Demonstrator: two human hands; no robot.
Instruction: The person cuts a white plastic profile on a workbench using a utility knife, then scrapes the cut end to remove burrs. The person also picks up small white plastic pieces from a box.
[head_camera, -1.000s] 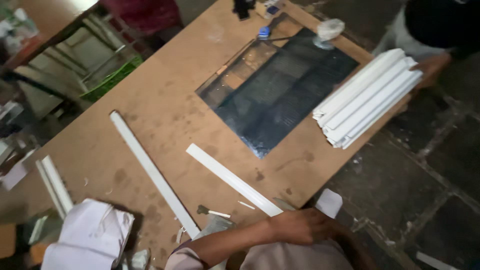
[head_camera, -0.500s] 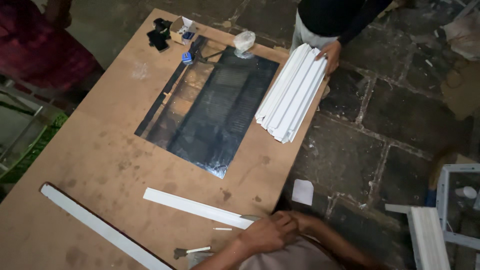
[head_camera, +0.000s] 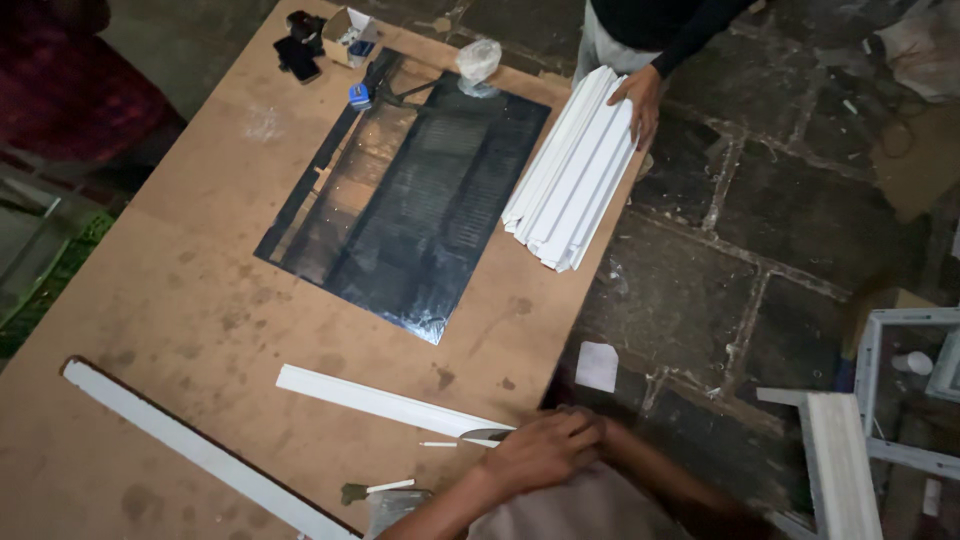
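Note:
My left hand (head_camera: 545, 450) lies curled at the near edge of the wooden table (head_camera: 180, 300), on the right end of a short white strip (head_camera: 385, 400). A grey pointed blade (head_camera: 485, 435) sticks out to the left from under its fingers. A forearm comes in from the right and meets this hand; my right hand is hidden beneath it. A long white strip (head_camera: 200, 450) lies diagonally at the lower left.
A dark sheet (head_camera: 410, 210) covers the table's middle, with a stack of white strips (head_camera: 575, 180) at its right under another person's hand (head_camera: 640, 100). Small boxes and a phone (head_camera: 300, 55) sit at the far end. White frames (head_camera: 850, 440) stand on the stone floor.
My view has swung right and steadied over the table's right edge. My hand has stayed curled at the near edge. The other person's hand remains on the stack.

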